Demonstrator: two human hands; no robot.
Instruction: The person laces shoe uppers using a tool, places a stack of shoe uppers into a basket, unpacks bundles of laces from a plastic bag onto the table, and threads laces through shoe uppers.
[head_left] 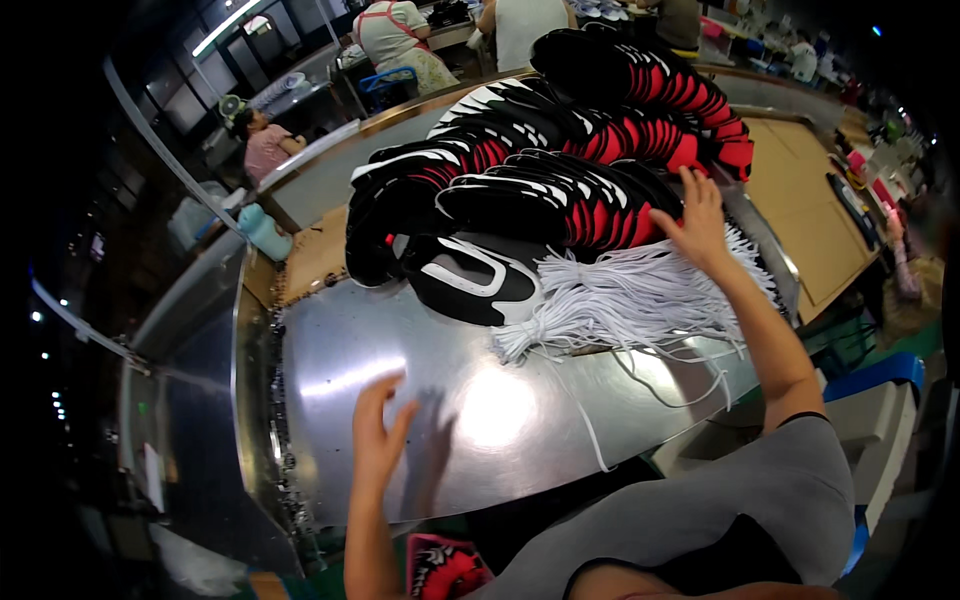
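Observation:
My right hand (703, 228) is raised with fingers apart at the right end of a row of black, white and red shoe uppers (545, 200). Whether its fingertips touch the uppers, I cannot tell. Beneath that wrist spreads a big bundle of white shoelaces (640, 300), a few strands trailing toward me over the metal tabletop (330, 450). My left hand (378, 432) hovers above the bare metal at the near left, thumb and fingers apart, holding nothing. A single black-and-white upper (465, 285) lies between the row and the laces' tied end.
More uppers (650, 85) are heaped at the back. A raised metal edge (250, 370) bounds the left side, with a light-blue bottle (265, 233) at its far end. Cardboard (800, 200) lies at the right. Several people sit beyond the table.

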